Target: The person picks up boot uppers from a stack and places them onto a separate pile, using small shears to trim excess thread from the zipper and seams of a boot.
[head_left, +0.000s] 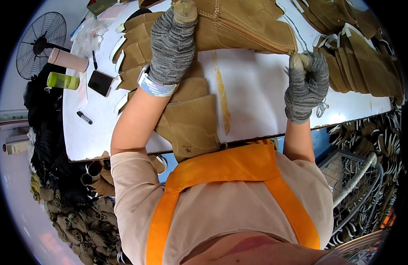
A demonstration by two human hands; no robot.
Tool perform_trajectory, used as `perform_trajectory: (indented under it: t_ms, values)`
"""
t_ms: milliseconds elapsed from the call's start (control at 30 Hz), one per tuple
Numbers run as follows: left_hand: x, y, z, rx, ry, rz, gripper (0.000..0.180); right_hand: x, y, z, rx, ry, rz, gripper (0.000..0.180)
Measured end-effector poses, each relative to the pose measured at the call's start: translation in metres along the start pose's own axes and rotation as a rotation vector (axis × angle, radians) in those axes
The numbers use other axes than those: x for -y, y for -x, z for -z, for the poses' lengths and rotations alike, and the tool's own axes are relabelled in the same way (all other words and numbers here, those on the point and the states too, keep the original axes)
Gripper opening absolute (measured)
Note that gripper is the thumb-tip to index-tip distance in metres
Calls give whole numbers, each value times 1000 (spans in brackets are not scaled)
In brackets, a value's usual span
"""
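My left hand [173, 44], in a grey knit glove, presses on a tan suede boot upper [243, 22] lying at the far side of the white table [257, 92]. My right hand [306, 84], also gloved, is closed at the piece's right corner, apparently around a small tool that is hidden in the fist. Under my left forearm lies a stack of more tan suede uppers [190, 119], reaching to the table's near edge.
A phone [100, 82], a marker [84, 117], a green bottle [62, 81] and a beige tumbler [68, 59] sit at the table's left. More tan pieces [367, 57] pile up at the right. A fan [40, 44] stands far left, a wire basket [349, 176] near right.
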State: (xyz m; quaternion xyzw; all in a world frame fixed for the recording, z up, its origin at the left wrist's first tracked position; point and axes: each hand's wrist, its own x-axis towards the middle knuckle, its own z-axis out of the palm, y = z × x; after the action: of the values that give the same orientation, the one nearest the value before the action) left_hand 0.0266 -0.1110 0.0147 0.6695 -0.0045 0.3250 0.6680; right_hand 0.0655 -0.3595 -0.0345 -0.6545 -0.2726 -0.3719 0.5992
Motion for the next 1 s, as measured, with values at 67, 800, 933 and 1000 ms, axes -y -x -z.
perform_trajectory:
  t_ms: [67,800,933,1000]
  values:
    - [-10,1,-6,37,119,39,40,2,4,6,18,-31,-30,14]
    - [7,8,-10,826,-413,371,64,-73,33,83,481,664,-653,31]
    - [4,3,-13,844,-215,609,59,-25,26,54,319,-53,-508,26]
    - [-20,-3,-29,817,-126,748,55,-8,29,32,327,-51,-222,29]
